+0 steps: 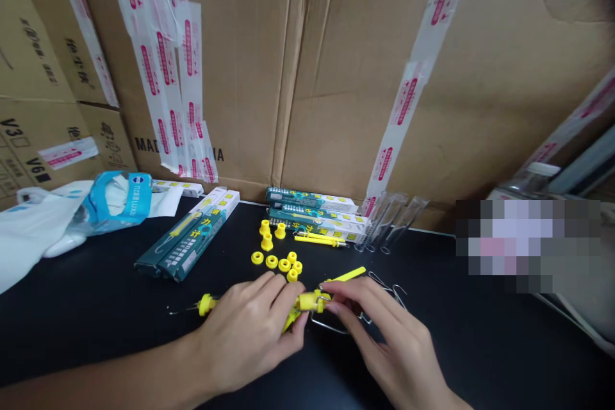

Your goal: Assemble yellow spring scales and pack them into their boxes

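My left hand [250, 330] lies low on the black table [96, 314], fingers closed round a yellow plastic tool [307, 302]. My right hand [384, 333] meets it from the right, thumb and fingers pinching the same yellow piece where a thin metal wire loop [331, 327] hangs under it. A yellow stick [346, 275] pokes out behind my right fingers. Another yellow tool with a wire tip [204, 304] lies left of my left hand. Several small yellow rings and caps [278, 259] sit just beyond my hands.
Green-and-white packaged boxes [189, 240] lie at the left, more boxes [314, 211] are stacked at the back. Clear plastic sleeves [394, 221] and wire clips [391, 291] lie to the right. A white and blue plastic bag [72, 214] sits far left. Taped cardboard cartons [336, 77] wall off the back.
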The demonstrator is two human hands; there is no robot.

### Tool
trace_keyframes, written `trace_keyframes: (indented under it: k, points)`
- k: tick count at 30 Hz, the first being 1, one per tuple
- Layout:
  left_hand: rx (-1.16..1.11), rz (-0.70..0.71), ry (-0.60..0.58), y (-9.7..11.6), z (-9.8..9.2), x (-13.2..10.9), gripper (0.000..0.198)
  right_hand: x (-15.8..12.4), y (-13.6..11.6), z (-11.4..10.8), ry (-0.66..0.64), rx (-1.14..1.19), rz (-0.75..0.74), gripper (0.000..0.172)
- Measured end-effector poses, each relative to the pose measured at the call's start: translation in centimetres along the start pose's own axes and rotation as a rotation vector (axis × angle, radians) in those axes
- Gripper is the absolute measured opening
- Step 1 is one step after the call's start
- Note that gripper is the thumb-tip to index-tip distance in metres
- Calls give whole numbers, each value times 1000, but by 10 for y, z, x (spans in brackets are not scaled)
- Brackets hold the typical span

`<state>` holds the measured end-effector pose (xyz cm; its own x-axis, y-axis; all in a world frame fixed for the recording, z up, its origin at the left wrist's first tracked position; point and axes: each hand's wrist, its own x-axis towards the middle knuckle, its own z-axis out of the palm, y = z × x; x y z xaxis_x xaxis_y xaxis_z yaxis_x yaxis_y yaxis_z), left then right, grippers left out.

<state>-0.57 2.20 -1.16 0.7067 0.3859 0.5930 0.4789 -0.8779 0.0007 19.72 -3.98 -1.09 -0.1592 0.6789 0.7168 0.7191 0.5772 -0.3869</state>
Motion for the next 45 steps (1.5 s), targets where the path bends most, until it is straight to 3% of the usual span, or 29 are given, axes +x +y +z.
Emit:
trace_keyframes:
  k: [12, 21, 27, 32, 45]
  points:
    - [0, 20, 11, 2, -1, 1, 15, -2, 0, 2, -1, -86, -47, 17]
    - [55, 82, 39, 0, -3, 1, 48, -3, -3, -4, -79, -193, -166, 23]
    - [87, 118, 86, 0, -4, 3, 38, -5, -5, -7, -138, -194, -216, 28]
    - [79, 115, 125, 1, -3, 2, 32, 0, -7, -5, -113, -203, -244, 25]
    - [57, 132, 77, 1, -7, 3, 33, -7, -5, -1, -228, -166, -184, 37]
